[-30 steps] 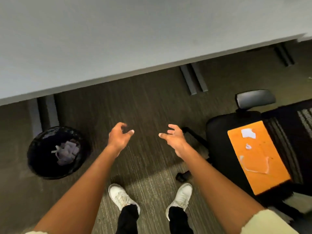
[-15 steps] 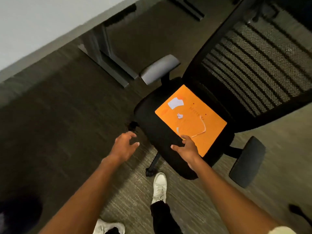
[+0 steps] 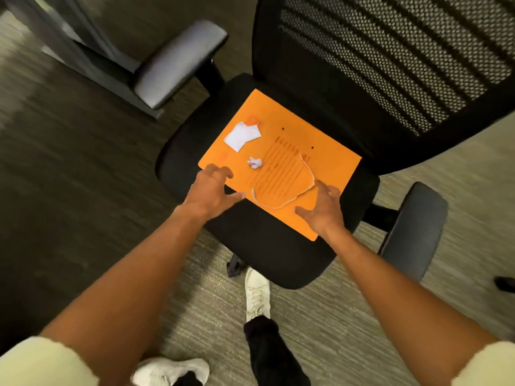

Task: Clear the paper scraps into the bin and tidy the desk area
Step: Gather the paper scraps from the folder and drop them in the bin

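An orange folder [image 3: 328, 160] lies flat on the black seat of an office chair [image 3: 262, 252]. On it rest a flat white paper scrap [image 3: 242, 135], a small crumpled white scrap [image 3: 255, 162] and a torn orange lined piece [image 3: 281, 176]. My left hand [image 3: 211, 190] hovers at the folder's near left edge, fingers spread, holding nothing. My right hand [image 3: 323, 208] is over the folder's near right corner, fingers apart, touching or just above it. The bin is out of view.
The chair's mesh back [image 3: 390, 51] rises behind the seat, with padded armrests at the left [image 3: 178, 62] and right [image 3: 415, 229]. A grey desk leg [image 3: 92, 62] stands at the upper left. My white shoes [image 3: 257, 293] stand on the carpet below the seat.
The view swung from the bin and desk edge to the chair. Both hands moved forward from mid-air onto the near edge of the orange folder.
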### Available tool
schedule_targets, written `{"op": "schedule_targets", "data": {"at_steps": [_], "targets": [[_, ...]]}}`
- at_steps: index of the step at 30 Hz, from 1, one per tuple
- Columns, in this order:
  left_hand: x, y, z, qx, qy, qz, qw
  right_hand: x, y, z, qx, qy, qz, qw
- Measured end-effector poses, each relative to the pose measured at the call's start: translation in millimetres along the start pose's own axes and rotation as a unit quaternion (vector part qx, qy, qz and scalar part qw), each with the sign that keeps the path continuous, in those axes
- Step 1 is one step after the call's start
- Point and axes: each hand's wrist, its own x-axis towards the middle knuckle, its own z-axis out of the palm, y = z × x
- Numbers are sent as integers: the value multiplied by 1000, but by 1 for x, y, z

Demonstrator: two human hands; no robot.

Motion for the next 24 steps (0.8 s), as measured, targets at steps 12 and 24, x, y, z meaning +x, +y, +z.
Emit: {"op": "schedule_targets", "data": {"at_steps": [12,24], "targets": [[79,32,37,40,55,33,997,51,5,12,10,73,-41,996],[112,48,38,62,24,85,994,66,14,8,146,105,-48,982]]}}
